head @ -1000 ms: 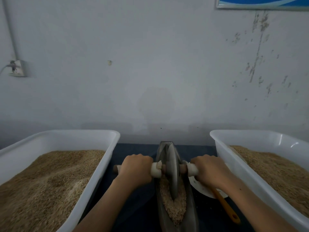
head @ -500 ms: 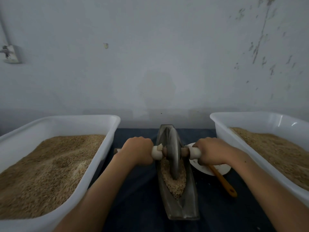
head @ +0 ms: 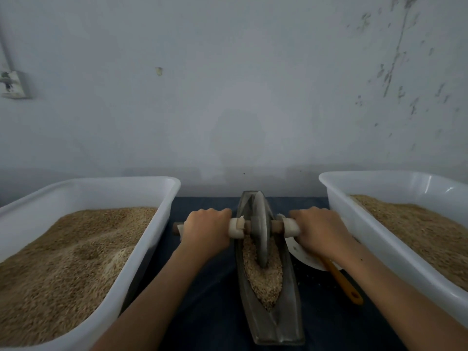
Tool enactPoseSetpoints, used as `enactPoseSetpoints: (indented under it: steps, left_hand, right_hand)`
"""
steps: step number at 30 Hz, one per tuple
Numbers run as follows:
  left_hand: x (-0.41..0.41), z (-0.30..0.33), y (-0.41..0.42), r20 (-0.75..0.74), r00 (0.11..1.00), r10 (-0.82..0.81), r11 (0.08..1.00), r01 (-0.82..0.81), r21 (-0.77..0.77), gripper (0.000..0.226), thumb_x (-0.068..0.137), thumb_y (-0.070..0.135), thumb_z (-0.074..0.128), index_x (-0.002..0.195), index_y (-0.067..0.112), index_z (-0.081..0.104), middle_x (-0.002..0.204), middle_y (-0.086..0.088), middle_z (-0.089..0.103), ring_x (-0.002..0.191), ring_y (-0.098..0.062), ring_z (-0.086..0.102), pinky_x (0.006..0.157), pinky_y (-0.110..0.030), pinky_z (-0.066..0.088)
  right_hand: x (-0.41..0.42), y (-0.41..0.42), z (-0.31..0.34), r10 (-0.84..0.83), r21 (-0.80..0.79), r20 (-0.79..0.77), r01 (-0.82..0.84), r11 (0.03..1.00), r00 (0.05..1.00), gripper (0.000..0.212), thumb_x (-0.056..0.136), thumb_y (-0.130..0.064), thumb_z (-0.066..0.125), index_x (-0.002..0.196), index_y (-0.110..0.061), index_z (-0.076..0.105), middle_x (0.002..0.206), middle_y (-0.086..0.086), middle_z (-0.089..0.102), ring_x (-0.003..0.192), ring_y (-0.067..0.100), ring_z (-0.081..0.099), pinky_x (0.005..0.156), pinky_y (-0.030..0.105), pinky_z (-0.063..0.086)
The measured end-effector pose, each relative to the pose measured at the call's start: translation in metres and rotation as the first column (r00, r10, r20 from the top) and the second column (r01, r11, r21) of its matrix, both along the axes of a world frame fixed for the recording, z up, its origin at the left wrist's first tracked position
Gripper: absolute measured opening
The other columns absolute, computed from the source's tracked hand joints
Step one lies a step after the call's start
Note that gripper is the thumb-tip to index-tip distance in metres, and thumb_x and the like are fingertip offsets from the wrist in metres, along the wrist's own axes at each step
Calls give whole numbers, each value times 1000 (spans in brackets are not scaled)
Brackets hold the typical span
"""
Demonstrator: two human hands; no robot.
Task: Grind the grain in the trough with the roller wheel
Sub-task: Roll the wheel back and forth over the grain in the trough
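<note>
The grain point(head: 263, 277) lies heaped along the middle of the narrow, boat-shaped metal trough point(head: 272, 323), which runs lengthwise away from the person on a dark cloth point(head: 210, 300). The roller wheel point(head: 259, 229) stands upright on its edge in the far half of the trough, its lower rim sunk into the heap, so the thin disc bears straight down on the kernels while the sloping walls feed them back under it. A wooden axle point(head: 277, 226) runs through the hub and sticks out to both sides, wrapped in pale padding (presumably to spare the palms). The left hand point(head: 206, 230) has its fingers curled tight over the left end of the axle, and the right hand point(head: 320, 230) grips the right end the same way, knuckles up, arms reaching forward evenly; I'd guess that balance keeps the wheel from tipping sideways. Much of the grain nearer the person looks whole, so the grinding seems far from done. Just right of the trough, partly under the right wrist, sits a white dish point(head: 304, 257) with an orange-handled tool point(head: 345, 285) resting on it. Flanking everything are two big white tubs, the left tub point(head: 157, 188) and the right tub point(head: 336, 188), each holding a deep bed of similar grain within easy reach.
</note>
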State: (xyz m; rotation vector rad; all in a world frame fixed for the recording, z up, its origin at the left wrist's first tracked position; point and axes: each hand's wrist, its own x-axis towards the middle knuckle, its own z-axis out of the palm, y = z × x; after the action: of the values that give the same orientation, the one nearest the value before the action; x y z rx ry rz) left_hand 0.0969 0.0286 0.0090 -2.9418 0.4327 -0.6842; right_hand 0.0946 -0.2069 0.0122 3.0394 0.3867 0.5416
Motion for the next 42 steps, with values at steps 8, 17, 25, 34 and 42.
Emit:
enactPoseSetpoints:
  steps: [8,17,25,34,42]
  left_hand:
    - [0,15,-2,-290,957,2,995,26,93,21,83,32,60,99,20,59,94,0,64,84,-17,59,71,-28,44]
    - [2,12,-3,-200,980,-3,998,15,61,16,84,34,58,96,23,58,82,6,58,72,-14,52,65,-29,40]
    - [7,-2,-1,38,999,-20,1000,20,6,18,87,40,55,96,26,48,88,6,62,73,-13,55,62,-28,35]
    - [5,22,3,-413,908,-73,993,106,59,21,80,33,62,98,24,60,95,1,65,87,-17,61,75,-30,47]
    - [10,8,4,-176,982,-62,997,69,33,15,82,40,59,86,31,47,82,9,58,69,-10,47,63,-27,35]
  right_hand:
    - [-5,-4,19,6,-54,-365,-28,998,931,21,80,-27,65,101,-32,63,90,-5,67,81,11,62,67,24,46]
    - [-1,-2,16,8,-39,-271,-20,999,963,9,81,-29,62,80,-34,55,80,-8,62,77,13,61,67,28,48]
    - [4,0,1,9,-25,-10,-9,1000,1000,4,84,-30,55,81,-30,52,86,-4,65,81,20,62,64,30,40]
    - [-3,-4,27,30,-28,-456,-48,998,890,15,78,-27,67,89,-32,58,80,-5,63,78,14,63,65,28,48]
    - [5,1,9,18,-41,-128,-24,999,992,8,82,-29,59,91,-28,61,88,-4,65,81,16,62,74,33,52]
